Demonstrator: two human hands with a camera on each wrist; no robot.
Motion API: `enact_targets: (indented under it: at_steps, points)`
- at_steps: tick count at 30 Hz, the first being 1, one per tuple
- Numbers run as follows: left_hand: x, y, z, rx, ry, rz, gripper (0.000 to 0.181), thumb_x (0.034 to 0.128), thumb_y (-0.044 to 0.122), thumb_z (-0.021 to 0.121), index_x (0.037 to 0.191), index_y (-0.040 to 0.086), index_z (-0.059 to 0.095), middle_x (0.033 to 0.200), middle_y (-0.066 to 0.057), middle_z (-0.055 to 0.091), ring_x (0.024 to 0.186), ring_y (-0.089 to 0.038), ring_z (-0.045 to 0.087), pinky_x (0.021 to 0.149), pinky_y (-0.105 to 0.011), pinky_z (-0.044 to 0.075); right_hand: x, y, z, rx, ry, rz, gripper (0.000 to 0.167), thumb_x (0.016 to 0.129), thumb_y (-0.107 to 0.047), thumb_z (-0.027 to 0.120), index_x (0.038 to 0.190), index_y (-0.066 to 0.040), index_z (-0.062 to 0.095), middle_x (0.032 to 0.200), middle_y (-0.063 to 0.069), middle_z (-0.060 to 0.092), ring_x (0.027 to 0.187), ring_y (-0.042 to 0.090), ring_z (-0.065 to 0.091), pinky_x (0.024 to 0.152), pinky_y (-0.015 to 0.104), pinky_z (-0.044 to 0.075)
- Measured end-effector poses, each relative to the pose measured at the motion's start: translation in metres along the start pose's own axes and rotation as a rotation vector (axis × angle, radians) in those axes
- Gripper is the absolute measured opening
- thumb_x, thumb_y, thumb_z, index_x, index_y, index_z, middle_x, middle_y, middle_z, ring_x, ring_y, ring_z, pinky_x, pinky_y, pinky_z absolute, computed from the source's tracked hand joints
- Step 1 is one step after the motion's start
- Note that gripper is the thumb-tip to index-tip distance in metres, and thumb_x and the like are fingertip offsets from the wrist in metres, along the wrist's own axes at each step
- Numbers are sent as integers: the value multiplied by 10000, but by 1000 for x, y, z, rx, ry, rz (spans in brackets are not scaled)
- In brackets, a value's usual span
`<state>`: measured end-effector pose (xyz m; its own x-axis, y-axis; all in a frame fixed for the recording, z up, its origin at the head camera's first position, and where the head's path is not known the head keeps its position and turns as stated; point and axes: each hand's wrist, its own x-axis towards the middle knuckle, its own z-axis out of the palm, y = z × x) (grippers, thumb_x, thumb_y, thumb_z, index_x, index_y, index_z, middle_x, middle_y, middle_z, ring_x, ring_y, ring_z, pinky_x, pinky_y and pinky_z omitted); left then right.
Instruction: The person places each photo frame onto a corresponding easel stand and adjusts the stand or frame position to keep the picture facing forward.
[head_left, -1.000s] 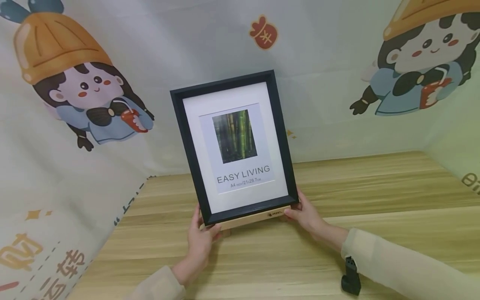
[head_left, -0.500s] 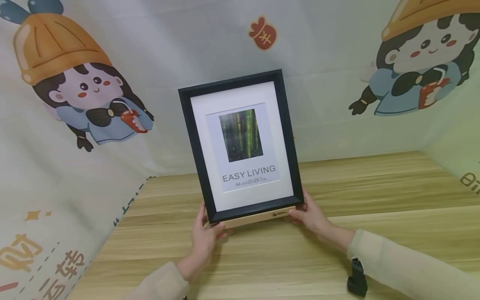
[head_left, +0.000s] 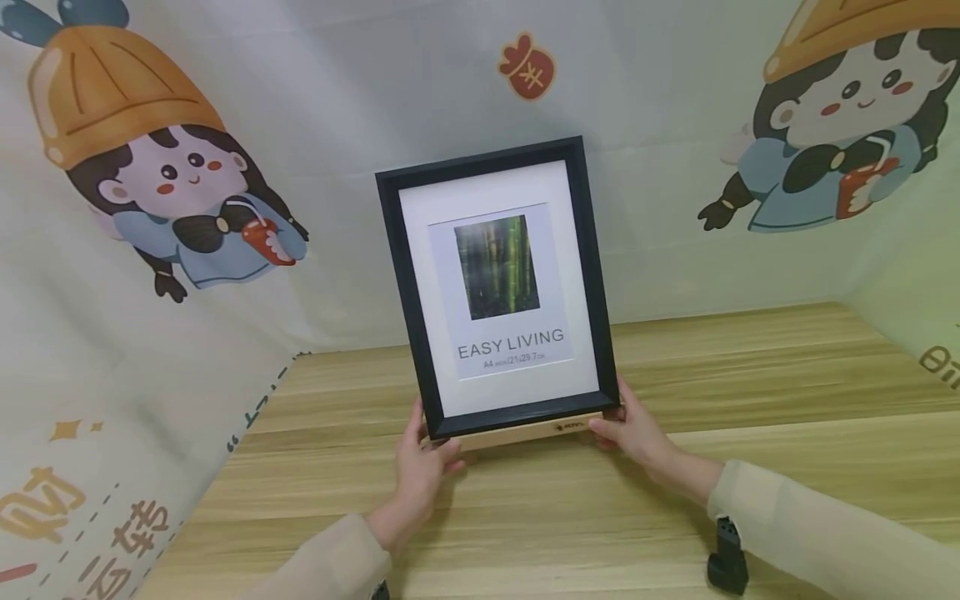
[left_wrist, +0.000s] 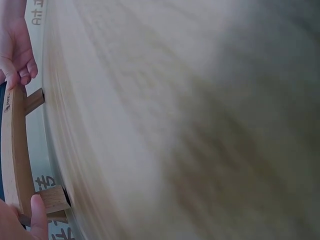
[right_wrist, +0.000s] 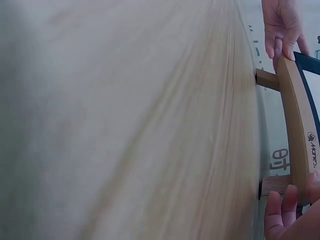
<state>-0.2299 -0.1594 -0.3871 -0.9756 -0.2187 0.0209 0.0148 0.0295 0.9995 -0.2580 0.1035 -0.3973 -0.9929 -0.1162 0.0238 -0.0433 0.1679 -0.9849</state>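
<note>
A black picture frame [head_left: 498, 283] stands upright, a little slanted in the head view. Behind its pane are a bamboo picture and the words "EASY LIVING". Along the bottom runs a pale wooden stand [head_left: 517, 432] with a small dark logo. My left hand [head_left: 420, 471] grips its left end, thumb in front. At the other end my right hand [head_left: 637, 433] holds the lower right corner, thumb on the wood. Both wrist views show short wooden feet [left_wrist: 54, 199] under the wooden bar [right_wrist: 295, 120]. Whether those feet touch the table, I cannot tell.
A wood-grain table [head_left: 525, 517] lies beneath the hands. White cloth walls [head_left: 645, 108] with printed cartoon figures rise behind it and at both sides. A black device [head_left: 727, 558] hangs at the right sleeve.
Both hands have shifted the picture frame and its stand to the right, slightly away from me. Their hold looks the same throughout.
</note>
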Motion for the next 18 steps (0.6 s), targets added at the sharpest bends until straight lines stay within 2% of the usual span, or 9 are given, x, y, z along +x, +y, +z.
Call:
enact_targets:
  at_steps: [3,8,18]
  points:
    - [2,0,3,6,-1,0,876,776,-191,552,1475,154,153,1242,-263,351,699,-89,546,558,-266,547,0,1,-3,-4,-2,-3,804,856,55,550,1473,-91,55,906,211,606,700,150,564,636,289,506]
    - [4,-1,6,10,-12,8,873,778,-198,539,1475,156,152,1195,-242,381,706,-84,547,553,-264,546,-1,1,-6,-4,1,0,804,856,55,550,1471,-88,53,893,188,600,689,149,559,633,290,509]
    - [9,-1,13,32,-35,9,869,785,-197,531,1477,151,136,1231,-253,367,719,-95,542,568,-269,549,-4,-1,-13,-10,1,5,823,853,54,556,1472,-93,33,810,119,583,667,143,549,616,288,503]
